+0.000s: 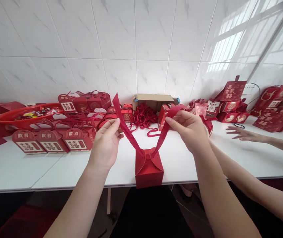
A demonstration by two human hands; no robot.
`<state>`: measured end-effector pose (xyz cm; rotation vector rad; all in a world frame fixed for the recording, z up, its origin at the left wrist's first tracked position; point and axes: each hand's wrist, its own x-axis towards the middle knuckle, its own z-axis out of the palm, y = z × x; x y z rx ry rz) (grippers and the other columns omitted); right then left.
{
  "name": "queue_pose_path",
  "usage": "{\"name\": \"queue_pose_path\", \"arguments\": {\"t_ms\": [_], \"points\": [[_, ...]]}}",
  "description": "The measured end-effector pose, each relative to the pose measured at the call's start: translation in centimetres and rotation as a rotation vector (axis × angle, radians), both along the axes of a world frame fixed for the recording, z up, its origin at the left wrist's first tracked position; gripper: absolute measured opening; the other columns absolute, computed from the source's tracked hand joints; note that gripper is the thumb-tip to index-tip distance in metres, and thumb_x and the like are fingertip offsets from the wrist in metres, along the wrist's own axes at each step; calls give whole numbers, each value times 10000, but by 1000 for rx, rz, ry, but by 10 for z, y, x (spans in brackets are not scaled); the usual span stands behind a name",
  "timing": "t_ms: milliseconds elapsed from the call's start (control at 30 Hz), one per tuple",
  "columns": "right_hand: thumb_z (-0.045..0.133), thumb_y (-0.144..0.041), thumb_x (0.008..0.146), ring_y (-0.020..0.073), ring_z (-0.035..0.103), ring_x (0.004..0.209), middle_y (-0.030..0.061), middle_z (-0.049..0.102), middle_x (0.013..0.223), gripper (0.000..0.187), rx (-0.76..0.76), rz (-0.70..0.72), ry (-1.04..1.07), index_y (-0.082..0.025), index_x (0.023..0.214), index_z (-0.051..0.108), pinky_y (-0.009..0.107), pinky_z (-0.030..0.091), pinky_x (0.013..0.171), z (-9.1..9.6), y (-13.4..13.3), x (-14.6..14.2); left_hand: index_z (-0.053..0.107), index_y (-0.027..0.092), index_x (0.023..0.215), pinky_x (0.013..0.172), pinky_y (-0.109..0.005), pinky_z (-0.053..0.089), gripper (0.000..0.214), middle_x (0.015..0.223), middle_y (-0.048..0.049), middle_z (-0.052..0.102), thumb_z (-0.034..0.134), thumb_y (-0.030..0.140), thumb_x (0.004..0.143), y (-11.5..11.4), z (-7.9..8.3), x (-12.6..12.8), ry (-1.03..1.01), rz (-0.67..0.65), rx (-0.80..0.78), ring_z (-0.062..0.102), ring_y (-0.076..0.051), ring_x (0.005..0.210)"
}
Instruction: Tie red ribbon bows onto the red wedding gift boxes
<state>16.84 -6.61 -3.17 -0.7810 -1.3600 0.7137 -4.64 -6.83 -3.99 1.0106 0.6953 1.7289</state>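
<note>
A small red gift box (149,169) stands at the front edge of the white table, its curved top flaps folded together. A red ribbon (129,135) comes up out of its top in two ends spread into a V. My left hand (106,142) pinches the left end between thumb and fingers, with the tip sticking up above. My right hand (187,127) pinches the right end, which folds over the fingers. Both hands are above the box, one at each side, and neither touches it.
Rows of red gift boxes (53,142) and a red basin (4,119) of wrapped pieces stand on the left. Behind are loose ribbons (145,115) and a cardboard box (156,97). A co-worker's hand (249,135) reaches in at right, near more red boxes (230,106). The table (181,165) meets a tiled wall.
</note>
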Motion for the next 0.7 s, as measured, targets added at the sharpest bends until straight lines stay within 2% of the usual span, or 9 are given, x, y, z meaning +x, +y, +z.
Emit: {"name": "queue_pose_path", "arguments": {"t_ms": [133, 233, 400, 567, 700], "points": [[699, -374, 739, 109, 531, 579, -27, 532, 587, 230, -14, 59, -1, -174, 677, 606, 258, 483, 577, -2, 1, -2, 629, 189, 758, 584, -218, 415, 64, 750, 16, 625, 682, 224, 751, -2, 3, -2, -16, -23, 4, 560, -108, 685], [709, -387, 727, 140, 571, 636, -4, 574, 631, 241, -21, 47, -25, -172, 663, 620, 274, 498, 604, -4, 1, -1, 627, 188, 756, 593, -216, 420, 86, 740, 20, 627, 701, 223, 731, -3, 6, -3, -24, -1, 21, 560, -104, 676], [700, -380, 738, 174, 622, 734, 24, 653, 748, 204, 16, 75, 29, -183, 784, 678, 307, 526, 669, 1, -1, 1, 638, 174, 779, 649, -220, 429, 130, 747, 20, 628, 730, 229, 706, -2, 10, -1, 36, 59, 94, 560, -92, 684], [679, -365, 761, 153, 624, 723, 14, 659, 757, 211, 31, 164, 47, -194, 883, 693, 315, 535, 686, 11, 1, -4, 627, 177, 820, 729, -251, 445, 162, 818, 18, 636, 719, 161, 687, 2, 19, 5, 11, -43, 171, 592, -112, 765], [686, -354, 758, 137, 618, 734, 6, 666, 781, 189, 56, 219, 58, -209, 879, 697, 291, 531, 683, 13, 4, -7, 606, 176, 779, 732, -259, 451, 108, 749, 16, 645, 674, 135, 706, 3, 27, 10, 12, -93, 198, 611, -126, 745]]}}
